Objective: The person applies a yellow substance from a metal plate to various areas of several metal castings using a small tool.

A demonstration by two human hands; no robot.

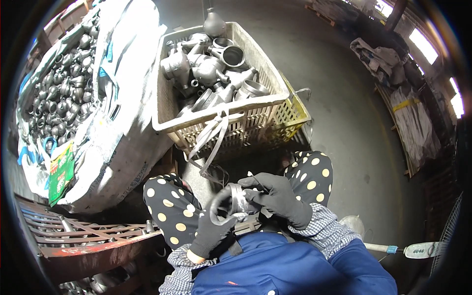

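My left hand [212, 233], in a dark grey knit glove, is closed round a grey metal casting [239, 200] with a round, ring-like opening. The casting is held above my lap, between my knees. From the right comes my right hand [280, 196], gloved the same way, its fingers bent and pinched close against the casting's right side. A thin dark stick-like tool [257, 181] shows between those fingers; its exact kind is too small to make out. My fingers cover part of the casting's lower side.
Ahead stands a cream plastic crate [221, 110] heaped with grey metal castings [209, 71], beside a yellow crate [294, 115]. A large white sack [130, 93] of small fittings [64, 96] is at left. A red metal rack [98, 245] holds more parts at lower left.
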